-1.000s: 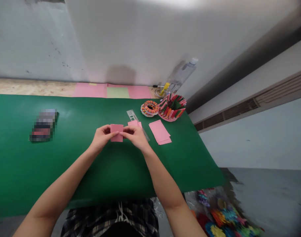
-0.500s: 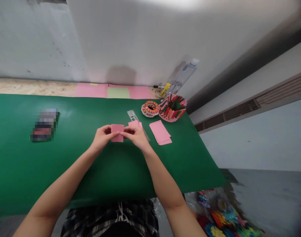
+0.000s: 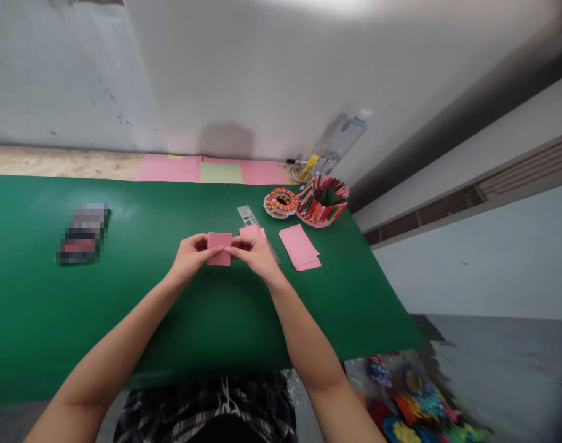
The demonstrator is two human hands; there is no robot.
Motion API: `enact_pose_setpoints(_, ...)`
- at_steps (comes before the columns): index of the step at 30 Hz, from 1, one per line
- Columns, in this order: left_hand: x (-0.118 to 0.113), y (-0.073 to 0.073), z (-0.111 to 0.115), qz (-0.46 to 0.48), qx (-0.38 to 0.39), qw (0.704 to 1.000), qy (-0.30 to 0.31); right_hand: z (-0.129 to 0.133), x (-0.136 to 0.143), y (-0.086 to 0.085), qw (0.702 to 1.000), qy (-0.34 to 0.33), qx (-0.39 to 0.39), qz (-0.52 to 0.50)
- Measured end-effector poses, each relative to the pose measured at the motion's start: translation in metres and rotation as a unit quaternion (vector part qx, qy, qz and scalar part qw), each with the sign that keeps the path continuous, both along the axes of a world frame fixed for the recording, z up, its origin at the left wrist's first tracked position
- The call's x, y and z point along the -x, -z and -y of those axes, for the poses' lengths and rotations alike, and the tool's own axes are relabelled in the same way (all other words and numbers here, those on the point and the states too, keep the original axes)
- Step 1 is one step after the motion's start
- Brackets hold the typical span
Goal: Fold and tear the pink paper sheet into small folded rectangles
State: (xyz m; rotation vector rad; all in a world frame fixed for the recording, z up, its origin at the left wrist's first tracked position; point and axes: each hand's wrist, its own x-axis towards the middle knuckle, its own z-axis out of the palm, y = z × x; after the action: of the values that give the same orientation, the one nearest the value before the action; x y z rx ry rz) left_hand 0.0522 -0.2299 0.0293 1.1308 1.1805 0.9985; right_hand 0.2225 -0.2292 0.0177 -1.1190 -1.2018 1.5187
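Note:
A small pink piece of paper (image 3: 219, 241) is held up over the table between both hands. My left hand (image 3: 192, 255) pinches its left side, thumb in front and fingers behind. On the other side my right hand (image 3: 256, 255) grips it the same way, the two thumbs nearly meeting on the paper. Just behind my right hand lie some pink paper pieces (image 3: 249, 231) and a clear ruler (image 3: 246, 215), both partly hidden by that hand. A stack of pink paper rectangles (image 3: 298, 246) rests farther right.
Folded-paper rings (image 3: 281, 203) and a round folded-paper piece (image 3: 322, 200) stand at the back right of the green table (image 3: 147, 215). Behind them are a clear bottle (image 3: 343, 144) and a yellow stick (image 3: 310, 165). A blurred-out object (image 3: 83, 234) lies left. Colourful items (image 3: 419, 406) sit on the floor.

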Motion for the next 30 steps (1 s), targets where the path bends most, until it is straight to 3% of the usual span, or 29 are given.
enact_pose_setpoints(11,0.003,-0.003,-0.002,0.008,0.0,0.999,0.042,-0.001,-0.006,-0.004,1.0,0.008,-0.018,0.017)
enact_pose_setpoints(21,0.005,-0.006,-0.004,0.042,0.034,0.999,0.01,-0.004,-0.014,-0.004,0.999,0.035,-0.022,0.032)
enact_pose_setpoints(26,0.004,-0.002,-0.004,0.004,0.002,0.999,-0.033,-0.004,-0.012,-0.003,0.999,0.043,-0.009,0.021)
enact_pose_setpoints(30,0.002,0.003,-0.003,-0.025,-0.081,0.996,-0.022,-0.004,-0.011,-0.003,0.999,0.05,0.001,0.008)
